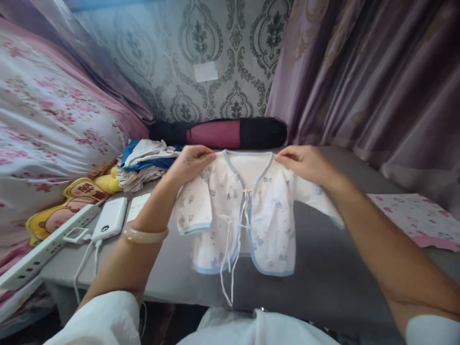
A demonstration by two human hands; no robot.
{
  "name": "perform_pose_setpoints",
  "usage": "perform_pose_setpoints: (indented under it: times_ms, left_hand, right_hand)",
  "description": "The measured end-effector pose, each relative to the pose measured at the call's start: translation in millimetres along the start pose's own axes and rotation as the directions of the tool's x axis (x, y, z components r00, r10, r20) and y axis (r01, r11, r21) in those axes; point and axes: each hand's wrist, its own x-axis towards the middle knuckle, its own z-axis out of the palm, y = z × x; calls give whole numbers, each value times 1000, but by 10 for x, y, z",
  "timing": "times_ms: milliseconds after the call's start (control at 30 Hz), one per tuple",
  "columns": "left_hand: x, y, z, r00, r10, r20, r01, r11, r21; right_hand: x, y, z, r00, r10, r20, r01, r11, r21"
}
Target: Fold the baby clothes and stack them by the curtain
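A small white baby jacket (pixel 273 211) with light blue trim and a faint animal print hangs upright in front of me. White tie strings dangle from its front opening. My left hand (pixel 194 160) pinches the shoulder on the left side of the picture, a pale bangle on that wrist. At the other shoulder, my right hand (pixel 305 162) is closed on the fabric in the same way. Both sleeves droop outward, one partly behind my right forearm.
Folded clothes (pixel 147 160) are stacked at the back left. Nearer lie a white power bank (pixel 110 218), a phone (pixel 138 203), a power strip (pixel 46 247) and yellow plush toys (pixel 53 215). A folded printed cloth (pixel 419 215) rests right; a black and pink roll (pixel 215 134) lies along the wall.
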Motion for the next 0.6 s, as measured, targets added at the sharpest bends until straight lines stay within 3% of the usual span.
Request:
perform_pose_setpoints:
  times_ms: [133, 233, 333, 600]
  left_hand:
    - [28, -706, 570, 983, -96, 158, 67, 981, 182]
    - [-15, -982, 905, 948, -235, 215, 150, 925, 349]
    - [-57, -1052, 1111, 924, -326, 202, 209, 870, 445]
    - [-72, -1093, 1380, 919, -331, 212, 215, 874, 436]
  right_hand:
    - [-70, 377, 619, 983, 115, 145, -85, 977, -196]
    - [-159, 469, 952, 951, 234, 201, -151, 922, -356]
    - [-205, 492, 1141, 935, 252, 248, -128, 895, -427]
    - [-222, 568, 1306, 909, 290, 299, -156, 903, -401]
